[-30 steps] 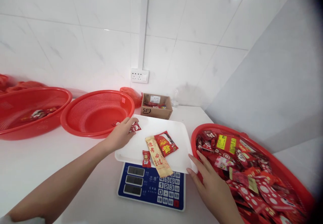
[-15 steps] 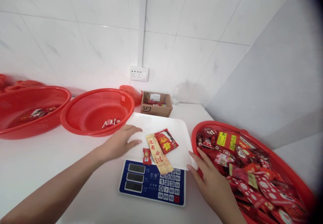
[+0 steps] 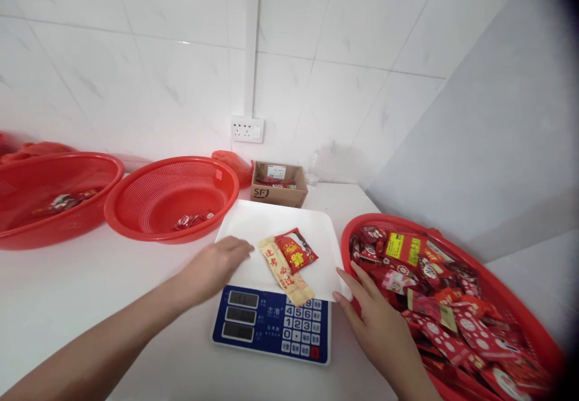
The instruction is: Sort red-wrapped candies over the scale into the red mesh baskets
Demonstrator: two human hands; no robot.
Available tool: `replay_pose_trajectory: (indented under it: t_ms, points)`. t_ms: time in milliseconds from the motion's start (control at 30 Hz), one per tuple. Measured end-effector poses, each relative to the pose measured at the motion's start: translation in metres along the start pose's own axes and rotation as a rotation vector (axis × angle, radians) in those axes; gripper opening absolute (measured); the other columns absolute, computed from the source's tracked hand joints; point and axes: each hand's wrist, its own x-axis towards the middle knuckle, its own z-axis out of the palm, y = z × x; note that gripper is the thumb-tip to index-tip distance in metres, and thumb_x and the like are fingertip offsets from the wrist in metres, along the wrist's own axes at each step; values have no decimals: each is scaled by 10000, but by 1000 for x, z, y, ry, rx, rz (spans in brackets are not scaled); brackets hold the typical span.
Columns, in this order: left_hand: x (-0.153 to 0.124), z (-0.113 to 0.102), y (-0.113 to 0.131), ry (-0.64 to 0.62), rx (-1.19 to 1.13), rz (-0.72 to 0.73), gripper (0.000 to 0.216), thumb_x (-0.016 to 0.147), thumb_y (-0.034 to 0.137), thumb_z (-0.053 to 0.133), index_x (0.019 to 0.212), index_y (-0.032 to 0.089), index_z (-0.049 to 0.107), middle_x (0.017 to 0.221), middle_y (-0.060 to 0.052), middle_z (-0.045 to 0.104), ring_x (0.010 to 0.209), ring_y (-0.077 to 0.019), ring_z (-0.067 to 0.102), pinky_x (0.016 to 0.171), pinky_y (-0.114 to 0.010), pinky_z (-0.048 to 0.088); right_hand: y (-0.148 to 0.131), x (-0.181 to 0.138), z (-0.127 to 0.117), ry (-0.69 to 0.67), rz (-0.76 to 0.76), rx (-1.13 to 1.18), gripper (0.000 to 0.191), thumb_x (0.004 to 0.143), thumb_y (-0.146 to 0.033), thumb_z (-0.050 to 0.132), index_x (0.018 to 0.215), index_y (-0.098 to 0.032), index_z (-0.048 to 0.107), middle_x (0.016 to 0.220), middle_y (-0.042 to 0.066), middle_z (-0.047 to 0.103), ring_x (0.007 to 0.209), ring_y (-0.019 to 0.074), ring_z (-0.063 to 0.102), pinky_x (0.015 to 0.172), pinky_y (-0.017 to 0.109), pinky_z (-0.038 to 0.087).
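Note:
My left hand (image 3: 224, 265) is closed above the left side of the white weighing tray (image 3: 244, 220). The small red packet is no longer visible on the tray and appears to be inside these fingers, hidden from view. Near the tray's middle lie a long cream packet (image 3: 283, 271) with red characters and a red snack packet (image 3: 296, 250), partly overlapping. My right hand (image 3: 373, 316) is open, its thumb and fingers spread and resting at the tray's right front corner. Below the tray shows the scale's blue keypad and display panel (image 3: 271, 322).
To the right, a red basket (image 3: 350, 232) is full of red snack packets (image 3: 452, 304). Two red baskets stand at left, the nearer one (image 3: 131, 226) with a few packets inside. Behind the scale are a cardboard box (image 3: 280, 196) and a red bag (image 3: 235, 166).
My left hand has closed and drawn slightly down. The small red packet has gone from the tray's front left. My right hand stays at the corner; the view has shifted slightly.

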Motion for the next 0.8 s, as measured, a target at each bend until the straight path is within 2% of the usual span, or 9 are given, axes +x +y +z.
replay_pose_trajectory:
  t_ms: [100,167,200,267,367,467,533,633,800]
  points:
    - [7,-14,-28,240,163,-234,305,925,216,374,1090,165,625,1134,-137,651,1046,-273,603,857,-414,511,-1,1,-1,0,9,-6,442,930,-395,347,1287,-232,552,1473,87,375,1067,268,632,780,390,566]
    - [12,-20,-36,326,192,-299,302,921,288,417,1116,170,614,1196,-134,621,1137,-294,548,904,-439,484,-1,1,0,4,14,-9,441,930,-397,348,1286,-236,553,1469,85,383,1072,268,629,774,385,567]
    - [15,-20,-35,324,169,-281,309,918,321,436,1126,171,609,1210,-130,614,1157,-291,533,924,-441,473,-1,1,0,7,12,-10,441,930,-398,348,1288,-238,550,1468,84,384,1074,267,628,776,384,567]
    - [18,-15,-23,223,75,-145,332,918,366,457,1154,176,591,1210,-115,619,1165,-269,534,947,-433,463,1,1,2,16,3,-9,441,930,-399,350,1290,-237,548,1469,84,383,1077,263,627,783,383,566]
    - [19,5,10,-22,-42,192,430,887,429,514,1228,168,539,1271,-126,589,1219,-268,500,991,-434,433,3,1,4,28,-13,-10,441,932,-398,351,1288,-230,548,1469,87,383,1082,262,624,782,384,568]
    - [18,26,39,-134,-72,393,553,821,457,601,1229,91,523,1259,-179,585,1210,-303,500,1025,-440,397,4,0,5,38,-26,-17,439,931,-394,356,1284,-222,552,1460,99,395,1096,271,615,764,391,573]
    - [19,35,50,-161,-73,434,497,817,400,627,1191,86,533,1186,-166,623,1145,-295,545,997,-422,423,4,0,5,46,-36,-18,438,929,-392,361,1279,-215,556,1453,106,404,1110,274,606,767,393,573]
    - [20,38,55,-167,-53,447,274,875,258,555,1105,110,559,1045,-124,662,1005,-251,605,903,-381,481,3,0,4,57,-46,-15,434,930,-388,361,1276,-215,558,1451,105,409,1131,270,592,782,385,569]
    - [15,23,51,-148,-93,433,189,889,127,436,995,138,592,907,-82,676,828,-198,622,789,-330,515,1,1,4,38,-31,-21,437,932,-383,354,1289,-221,547,1463,101,391,1103,261,612,787,380,567]
